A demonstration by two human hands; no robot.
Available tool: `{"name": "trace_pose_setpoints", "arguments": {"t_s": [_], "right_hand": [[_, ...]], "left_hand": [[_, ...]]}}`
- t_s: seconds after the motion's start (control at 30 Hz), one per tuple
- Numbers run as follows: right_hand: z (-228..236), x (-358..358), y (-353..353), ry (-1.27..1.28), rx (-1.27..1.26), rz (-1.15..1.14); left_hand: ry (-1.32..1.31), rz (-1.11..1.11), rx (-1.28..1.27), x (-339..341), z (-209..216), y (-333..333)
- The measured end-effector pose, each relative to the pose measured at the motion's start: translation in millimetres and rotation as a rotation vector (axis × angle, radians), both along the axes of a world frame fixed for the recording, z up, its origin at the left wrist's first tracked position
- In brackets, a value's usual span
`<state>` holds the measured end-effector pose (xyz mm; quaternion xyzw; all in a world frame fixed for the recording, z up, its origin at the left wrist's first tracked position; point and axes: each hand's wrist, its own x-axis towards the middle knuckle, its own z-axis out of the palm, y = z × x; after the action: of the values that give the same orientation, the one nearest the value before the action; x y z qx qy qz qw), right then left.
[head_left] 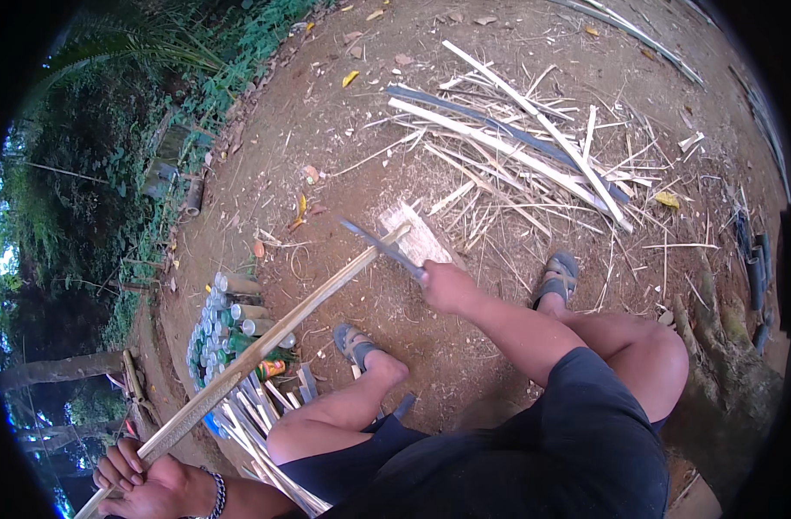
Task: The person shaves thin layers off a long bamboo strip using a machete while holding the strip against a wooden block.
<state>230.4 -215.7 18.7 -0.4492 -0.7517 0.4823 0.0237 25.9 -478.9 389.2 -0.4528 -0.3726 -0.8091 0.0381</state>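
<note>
My left hand (pixel 158 486), with a chain bracelet at the wrist, is wrapped round the lower end of a long split bamboo strip (pixel 266 343). The strip slants up and to the right, and its far end rests over a pale, chipped wooden block (pixel 430 240) on the ground. My right hand (pixel 447 287) is closed round the handle of a long-bladed knife (pixel 380 244); most of the handle is hidden in the fist. The blade points up and to the left and lies across the strip near its far end. Whether the edge is cutting in cannot be made out.
A heap of bamboo strips and shavings (pixel 508 143) lies beyond the block. Several bottles and jars (pixel 218 337) stand at the left, beside a bundle of cut strips (pixel 253 424) near my left leg. A tree trunk with roots (pixel 728 355) is at the right.
</note>
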Motion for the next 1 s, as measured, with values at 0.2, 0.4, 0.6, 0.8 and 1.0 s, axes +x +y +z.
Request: {"name": "trace_pose_setpoints", "arguments": {"t_s": [0.2, 0.4, 0.6, 0.8, 1.0], "right_hand": [[-54.6, 9.6, 10.6, -0.007, -0.224, -0.123], [-48.2, 3.2, 1.7, -0.101, 0.036, 0.056], [-87.8, 23.6, 37.0, -0.264, -0.067, -0.133], [-55.6, -2.4, 10.2, -0.146, -0.015, -0.05], [15.7, -9.9, -17.5, -0.025, 0.016, 0.096]], "left_hand": [[-0.012, -0.054, 0.008, -19.2, 2.3, 8.9], [-0.001, -0.011, -0.006, -33.4, -3.2, -7.2], [-0.047, 0.073, 0.006, -33.8, -4.6, -3.0], [-0.101, 0.196, 0.049, -13.2, -12.2, 1.7], [-0.052, 0.068, 0.043, -9.8, -16.8, -10.0]]}}
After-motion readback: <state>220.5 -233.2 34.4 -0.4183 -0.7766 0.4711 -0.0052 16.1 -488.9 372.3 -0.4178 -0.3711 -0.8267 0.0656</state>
